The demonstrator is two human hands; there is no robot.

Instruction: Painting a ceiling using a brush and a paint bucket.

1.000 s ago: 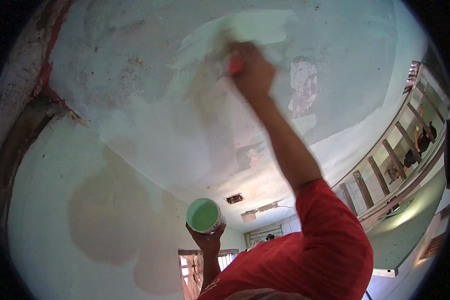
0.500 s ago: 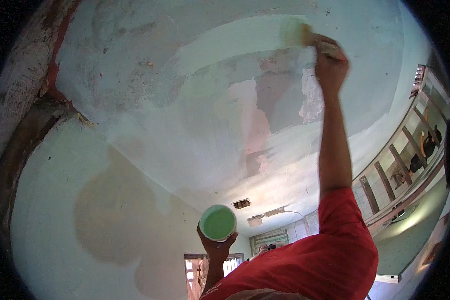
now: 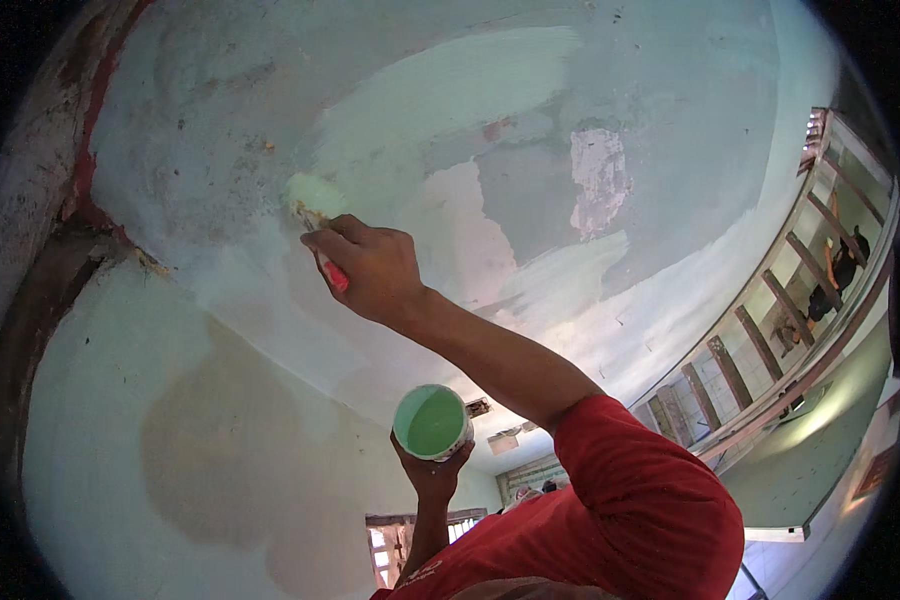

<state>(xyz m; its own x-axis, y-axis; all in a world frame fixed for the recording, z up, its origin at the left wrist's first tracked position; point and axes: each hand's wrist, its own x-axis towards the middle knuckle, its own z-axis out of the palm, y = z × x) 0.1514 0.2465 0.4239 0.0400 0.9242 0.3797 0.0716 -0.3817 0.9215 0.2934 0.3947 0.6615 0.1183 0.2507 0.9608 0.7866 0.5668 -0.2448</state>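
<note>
My right hand (image 3: 375, 268) is closed round a paintbrush (image 3: 314, 222) with a red handle end, its bristles against the wall (image 3: 220, 190). Light green wet paint (image 3: 320, 192) shows right at the bristles. Lower down, my left hand (image 3: 433, 474) grips a small white tub (image 3: 457, 442) from below and behind. Green paint (image 3: 436, 420) lies inside the tub, whose mouth faces me. A broad streak of fresh pale green (image 3: 470, 75) curves across the wall above my right hand.
Bare patches (image 3: 598, 180) of pinkish and white plaster mark the wall. At the left, a dark beam (image 3: 30, 320) meets the corner. A slatted wooden opening (image 3: 760, 340) runs along the right. An electrical wall box (image 3: 478, 408) sits behind the tub, and a window (image 3: 385, 545) is lower down.
My right hand has swept the paintbrush left and downward across the wall, from upper right to left of centre. My left hand still holds the tub in nearly the same spot.
</note>
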